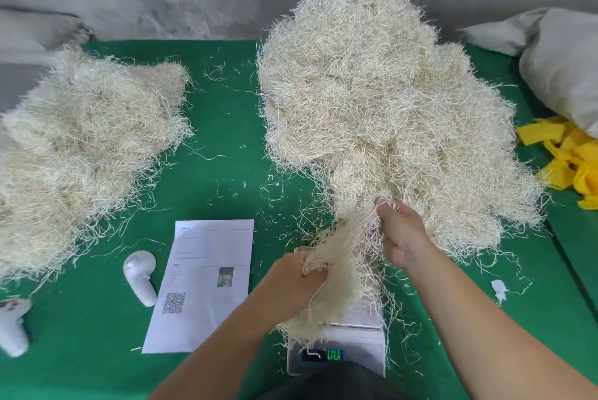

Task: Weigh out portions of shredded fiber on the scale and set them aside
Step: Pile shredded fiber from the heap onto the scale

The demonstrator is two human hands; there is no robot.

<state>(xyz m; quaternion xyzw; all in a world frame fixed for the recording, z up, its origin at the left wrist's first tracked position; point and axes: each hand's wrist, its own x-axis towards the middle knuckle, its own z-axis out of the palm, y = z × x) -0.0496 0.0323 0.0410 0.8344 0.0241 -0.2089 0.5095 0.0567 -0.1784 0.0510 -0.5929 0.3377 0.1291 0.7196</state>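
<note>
1. Head view: both forearms are seen reaching fwd from the bottom edge over a green table, sleeves not visible.
2. Left hand is held above the scale, fingers curled round one end of a fiber tuft; clamped on it.
3. Right hand is raised a bit higher & further fwd, fingers pinched together on the other end of the same tuft, back of hand to the right.
4. Tuft is stretched between the two hands; its lower strands hang onto the scale platform, where more fiber is piled.
5. Large fiber pile is spread at right-centre, touching the right hand's far side. A second fiber heap lies at left, well apart.
6. Scale display shows green digits, approx. "001"; not sharp enough to be sure.
7. Printed sheet lies just left of the scale: QR code lower left, small photo at right; text too small to be read.
8. Two white handheld controllers are laid left of the sheet.
9. Yellow fabric strips & a white sack are seen at the right edge.
</note>
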